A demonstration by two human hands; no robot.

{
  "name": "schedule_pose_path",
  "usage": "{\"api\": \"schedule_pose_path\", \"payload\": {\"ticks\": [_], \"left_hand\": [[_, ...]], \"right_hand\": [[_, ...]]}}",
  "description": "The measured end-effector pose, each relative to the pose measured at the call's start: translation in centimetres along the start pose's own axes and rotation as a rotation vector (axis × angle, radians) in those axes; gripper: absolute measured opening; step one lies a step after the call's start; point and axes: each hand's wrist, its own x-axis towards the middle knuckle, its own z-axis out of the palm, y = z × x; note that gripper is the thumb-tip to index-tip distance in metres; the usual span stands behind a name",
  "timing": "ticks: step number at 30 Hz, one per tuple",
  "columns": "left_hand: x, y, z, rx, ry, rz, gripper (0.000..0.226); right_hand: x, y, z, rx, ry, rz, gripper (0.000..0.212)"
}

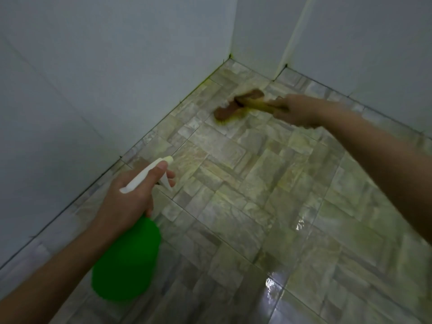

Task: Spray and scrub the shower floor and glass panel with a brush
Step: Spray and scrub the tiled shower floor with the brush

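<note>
Floor [257, 183] wet and part-scrubbed: right grip [297, 111] clasps brush [233, 106], left grip [131, 195] clasps sprayer [127, 260]; glass likely not yet done.

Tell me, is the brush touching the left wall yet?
Apart. The head view shows a strip of bare floor tiles between the brush and the base of the left wall.

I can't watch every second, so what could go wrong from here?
The floor looks wet and glossy, so a foot may slip. The left hand has fingers on the bottle trigger; a stray squeeze might spray toward the right hand. The brush sits near the wall, so knuckles may hit it.
</note>
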Motion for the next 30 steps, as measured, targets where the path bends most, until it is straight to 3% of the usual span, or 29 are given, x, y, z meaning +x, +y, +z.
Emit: {"api": "schedule_pose_path", "payload": {"ticks": [2, 4, 9, 15, 20, 26, 30], "left_hand": [[-0.3, -0.6, -0.8, -0.007, 0.033, -0.008, 0.038], [-0.8, -1.2, -1.4, 0.011, 0.047, -0.02, 0.043], [-2.1, -2.0, -2.4, 0.038, 0.084, -0.032, 0.048], [-2.8, -1.6, -4.0, 0.006, 0.137, -0.057, 0.054], [-3.5, -1.4, -4.6, 0.04, 0.14, -0.048, 0.054], [-4.6, -1.5, -6.5, 0.037, 0.167, -0.036, 0.05], [-5.6, -1.5, -7.5, 0.024, 0.175, -0.027, 0.044]], "right_hand": [[-2.3, -1.3, -0.4, -0.066, -0.071, 0.063, 0.035], [-2.5, -3.7, 1.3, -0.074, -0.021, 0.077, 0.038], [0.2, -7.8, 3.0, 0.05, 0.086, -0.089, 0.049], [-7.2, -9.7, 0.0, -0.132, -0.196, -0.067, 0.042], [-3.7, -15.3, 3.5, -0.069, -0.002, -0.2, 0.047], [-10.9, -15.5, 0.3, -0.327, -0.249, -0.161, 0.038], [-9.5, -20.6, 3.4, -0.285, -0.104, -0.371, 0.054]]}}
